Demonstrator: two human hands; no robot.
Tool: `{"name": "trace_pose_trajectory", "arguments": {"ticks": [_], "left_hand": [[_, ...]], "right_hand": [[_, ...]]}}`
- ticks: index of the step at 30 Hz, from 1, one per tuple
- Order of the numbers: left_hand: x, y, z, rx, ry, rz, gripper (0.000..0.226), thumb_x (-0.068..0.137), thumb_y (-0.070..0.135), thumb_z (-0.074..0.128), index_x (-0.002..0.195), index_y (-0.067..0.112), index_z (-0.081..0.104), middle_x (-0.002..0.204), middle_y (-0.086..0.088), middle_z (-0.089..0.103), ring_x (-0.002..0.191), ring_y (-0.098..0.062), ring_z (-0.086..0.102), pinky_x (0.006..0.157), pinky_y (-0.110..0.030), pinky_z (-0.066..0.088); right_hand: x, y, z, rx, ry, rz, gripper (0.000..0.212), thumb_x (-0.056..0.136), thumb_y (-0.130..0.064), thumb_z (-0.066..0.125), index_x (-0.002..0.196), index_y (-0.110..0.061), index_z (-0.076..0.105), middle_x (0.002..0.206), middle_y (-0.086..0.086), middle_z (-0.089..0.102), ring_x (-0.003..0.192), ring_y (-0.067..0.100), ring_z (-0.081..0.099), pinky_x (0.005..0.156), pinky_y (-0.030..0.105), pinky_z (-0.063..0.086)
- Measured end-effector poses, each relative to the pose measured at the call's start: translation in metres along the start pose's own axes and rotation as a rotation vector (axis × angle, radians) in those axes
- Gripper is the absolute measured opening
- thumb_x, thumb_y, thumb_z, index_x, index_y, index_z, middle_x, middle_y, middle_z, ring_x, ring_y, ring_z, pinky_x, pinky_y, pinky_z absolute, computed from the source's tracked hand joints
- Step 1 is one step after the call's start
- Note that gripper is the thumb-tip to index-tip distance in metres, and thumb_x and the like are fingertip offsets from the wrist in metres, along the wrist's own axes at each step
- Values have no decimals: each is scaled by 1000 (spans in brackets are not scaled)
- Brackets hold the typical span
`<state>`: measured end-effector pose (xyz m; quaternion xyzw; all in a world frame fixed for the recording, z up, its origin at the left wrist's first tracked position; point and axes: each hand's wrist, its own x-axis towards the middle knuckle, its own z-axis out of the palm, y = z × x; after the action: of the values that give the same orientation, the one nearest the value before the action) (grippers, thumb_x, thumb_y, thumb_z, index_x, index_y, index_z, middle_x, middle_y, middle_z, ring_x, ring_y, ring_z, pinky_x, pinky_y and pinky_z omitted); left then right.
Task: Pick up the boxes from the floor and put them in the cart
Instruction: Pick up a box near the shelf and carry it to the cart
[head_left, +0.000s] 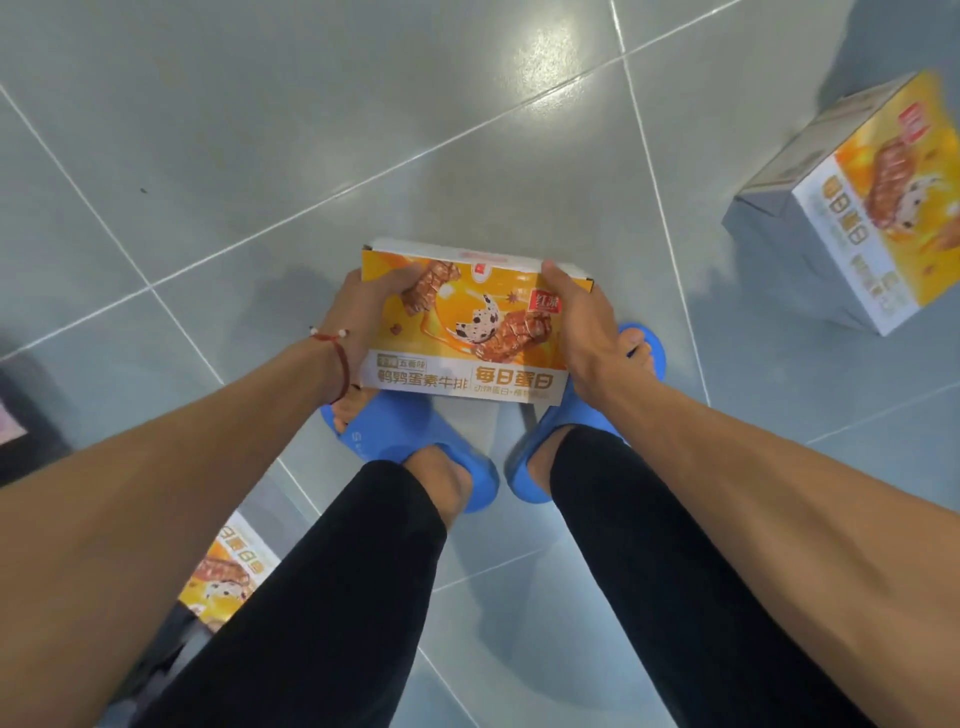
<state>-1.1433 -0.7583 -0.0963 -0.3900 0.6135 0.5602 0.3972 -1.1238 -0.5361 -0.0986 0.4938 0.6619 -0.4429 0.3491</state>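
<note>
Head view: my left hand (363, 312) and right hand (576, 332) grip the snack box (467, 338) by its short ends, thumbs over its face, above my blue slippers (395, 431); stiff card, probably light, crushable.

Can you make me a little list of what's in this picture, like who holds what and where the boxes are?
held box: yellow, above the slippers
left hand: grips its left side
right hand: grips its right side
right box: on the floor, untouched
lower-left box: partly behind the left arm
cart: cannot tell
</note>
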Motion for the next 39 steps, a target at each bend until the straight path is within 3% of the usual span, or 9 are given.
{"name": "trace_pose_trajectory", "arguments": {"ticks": [1,4,8,12,18,22,29,36,39], "left_hand": [[-11,0,0,-35,10,-4,27,91,32,65,107,13,75,94,-10,78,78,-24,75,69,-33,59],[-55,0,0,-110,58,-7,20,92,28,66,106,16,73,98,-9,78,79,-22,75,65,-30,58],[-123,13,-7,-186,158,-69,43,90,44,64,125,19,60,102,0,75,67,-6,73,49,-19,53],[-191,36,-14,-185,234,-82,48,90,60,56,123,26,48,99,8,66,81,-9,68,63,-28,47],[-307,78,-15,-162,253,-60,76,74,71,54,130,21,46,111,-2,68,99,-19,66,80,-39,53],[-385,107,-16,-188,304,-35,69,71,68,57,117,19,43,113,-4,65,104,-23,64,94,-52,50],[-507,160,-18,-266,322,29,65,76,63,63,118,18,44,102,1,64,85,-16,65,70,-35,55],[-592,206,-15,-192,349,181,45,86,52,68,110,23,42,106,-1,63,85,-13,67,72,-34,60],[-615,221,-6,-110,357,323,58,88,48,69,134,33,39,122,3,62,96,-13,68,80,-34,57]], "right_hand": [[-10,-2,-3,-18,21,-10,53,92,-67,58,126,-26,58,95,-14,66,88,-11,58,82,13,43],[-50,-13,-14,-77,67,-21,42,91,-69,57,116,-35,53,84,-25,48,73,-11,40,62,16,28],[-110,-26,-31,-49,30,-81,53,91,-65,61,129,-31,51,110,-8,69,96,9,64,74,27,45],[-181,-38,-59,9,17,-131,55,91,-51,69,136,-30,45,124,1,68,112,24,67,102,47,53],[-293,-63,-117,69,-51,-205,51,88,-43,72,127,-31,41,116,-3,70,98,16,73,89,38,58],[-365,-86,-153,87,-92,-276,54,76,-46,70,120,-33,42,114,-13,66,96,8,71,75,26,52],[-472,-120,-207,123,-148,-428,54,89,-28,75,129,-29,39,120,-17,57,109,7,62,76,20,48],[-552,-142,-258,248,-193,-543,75,79,-25,79,141,-27,37,136,-6,53,122,9,56,83,20,53],[-571,-145,-274,309,-191,-579,88,80,-16,80,154,-31,34,145,-6,51,130,15,54,97,32,56]]}}
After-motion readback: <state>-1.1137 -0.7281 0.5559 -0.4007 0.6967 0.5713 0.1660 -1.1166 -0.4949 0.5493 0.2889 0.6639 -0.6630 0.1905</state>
